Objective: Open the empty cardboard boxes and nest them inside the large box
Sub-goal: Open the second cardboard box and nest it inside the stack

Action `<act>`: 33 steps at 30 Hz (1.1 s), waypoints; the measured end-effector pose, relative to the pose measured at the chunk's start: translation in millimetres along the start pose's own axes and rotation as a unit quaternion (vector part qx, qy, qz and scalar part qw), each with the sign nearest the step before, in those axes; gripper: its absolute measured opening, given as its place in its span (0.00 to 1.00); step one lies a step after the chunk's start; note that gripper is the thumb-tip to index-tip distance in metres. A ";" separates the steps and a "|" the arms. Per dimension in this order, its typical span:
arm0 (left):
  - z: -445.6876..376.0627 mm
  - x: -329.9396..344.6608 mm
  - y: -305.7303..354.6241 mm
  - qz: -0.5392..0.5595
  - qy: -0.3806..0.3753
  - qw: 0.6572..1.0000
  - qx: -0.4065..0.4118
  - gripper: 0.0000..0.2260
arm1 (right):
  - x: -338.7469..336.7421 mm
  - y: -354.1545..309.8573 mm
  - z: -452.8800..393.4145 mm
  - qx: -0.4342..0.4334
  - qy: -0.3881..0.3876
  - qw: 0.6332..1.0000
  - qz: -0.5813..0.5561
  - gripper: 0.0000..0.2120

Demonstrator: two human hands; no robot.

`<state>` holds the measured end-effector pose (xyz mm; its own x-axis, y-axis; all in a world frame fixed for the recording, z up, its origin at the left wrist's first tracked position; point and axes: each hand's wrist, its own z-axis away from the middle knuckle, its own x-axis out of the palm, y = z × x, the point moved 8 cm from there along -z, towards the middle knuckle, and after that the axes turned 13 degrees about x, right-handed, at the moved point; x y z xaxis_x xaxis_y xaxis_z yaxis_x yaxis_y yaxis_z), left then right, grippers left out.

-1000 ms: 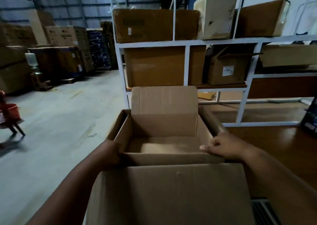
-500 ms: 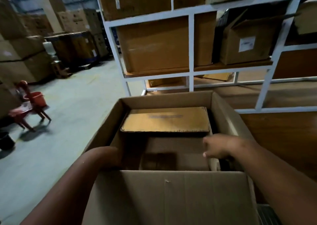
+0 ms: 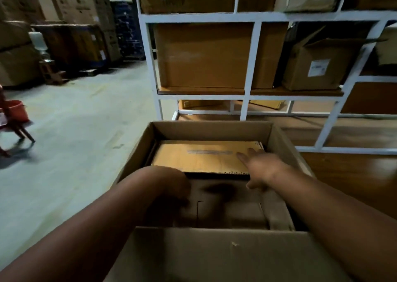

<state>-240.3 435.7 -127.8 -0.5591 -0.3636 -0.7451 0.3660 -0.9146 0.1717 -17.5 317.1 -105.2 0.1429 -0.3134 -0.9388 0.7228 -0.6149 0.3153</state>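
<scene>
The large open cardboard box stands right in front of me, its near flap tilted toward me. A smaller box sits down inside it, and its far flap lies folded flat, lighter tan with a printed line. My right hand rests flat on that flap's right end, fingers spread. My left hand is deep in the dark left side of the inner box, blurred; its fingers are hidden, so its grip is unclear.
A white metal rack holding several brown boxes stands just behind the large box. A brown wooden surface runs to the right. Grey concrete floor spreads left, with a red chair and bucket and stacked cartons at the far wall.
The inner box dropped from the rim down into the large box, and its upright far flap folded flat. My right hand moved forward onto that flap. The view tilted down.
</scene>
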 end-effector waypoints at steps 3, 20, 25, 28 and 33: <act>-6.1 -35.6 -1.9 -0.048 0.036 0.998 0.000 0.22 | 3.0 -13.1 -11.7 -0.006 0.029 1.000 -0.002 0.38; -69.6 64.1 85.0 -0.114 -0.108 0.966 0.206 0.18 | -15.5 20.2 -51.6 -0.058 0.113 0.989 -0.075 0.14; -74.2 71.4 96.9 -0.126 -0.128 0.957 0.228 0.18 | -33.8 29.9 -60.2 -0.056 0.182 0.964 -0.187 0.03; -64.1 53.1 104.6 -0.071 -0.103 0.973 0.194 0.19 | -50.0 36.6 -64.4 -0.045 0.215 0.949 -0.227 0.01; -16.8 -18.1 117.0 -0.008 -0.012 0.990 0.137 0.19 | -100.4 43.9 -58.3 -0.046 0.296 0.933 -0.200 0.07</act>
<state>-174.8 338.2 -105.0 -0.5823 -0.3501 -0.7337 0.1436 -0.9326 0.3310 39.3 363.8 -5.2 0.1778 0.3988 -0.8996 0.8498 -0.5232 -0.0639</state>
